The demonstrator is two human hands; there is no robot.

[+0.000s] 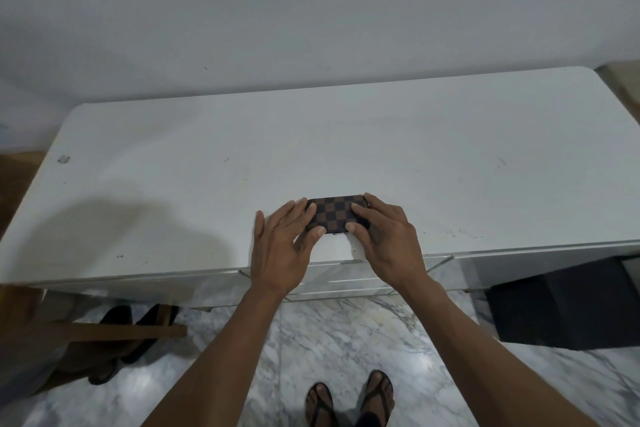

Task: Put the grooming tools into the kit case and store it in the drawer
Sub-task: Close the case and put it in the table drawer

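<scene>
A small brown-and-black checkered kit case lies closed and flat on the white table top, near its front edge. My left hand rests on the case's left end, fingers spread over the lid and thumb at its front edge. My right hand covers the right end in the same way. Both hands press on or hold the case. No loose grooming tools are in sight. A shut drawer front sits below the table edge, just under my hands.
The table stands against a plain white wall. Below are a marble floor, my sandalled feet, dark shoes by a wooden bar at the left, and a dark box at the right.
</scene>
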